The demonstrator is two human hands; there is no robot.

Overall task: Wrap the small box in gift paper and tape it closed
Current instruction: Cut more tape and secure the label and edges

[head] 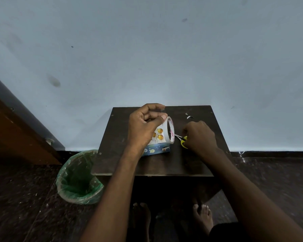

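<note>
Bare feet (202,217) planted; left hand (143,124) is pinching stretched tape (171,130) over the light, crushable box (157,149), right hand (198,137) gripping scissors (183,139).

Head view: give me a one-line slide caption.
Left hand holds the tape roll above the wrapped box while the right hand grips yellow scissors.

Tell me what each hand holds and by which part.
The left hand pinches a strip pulled from the tape roll, holding the roll up. The right hand grips the scissors by their yellow handles.
</note>
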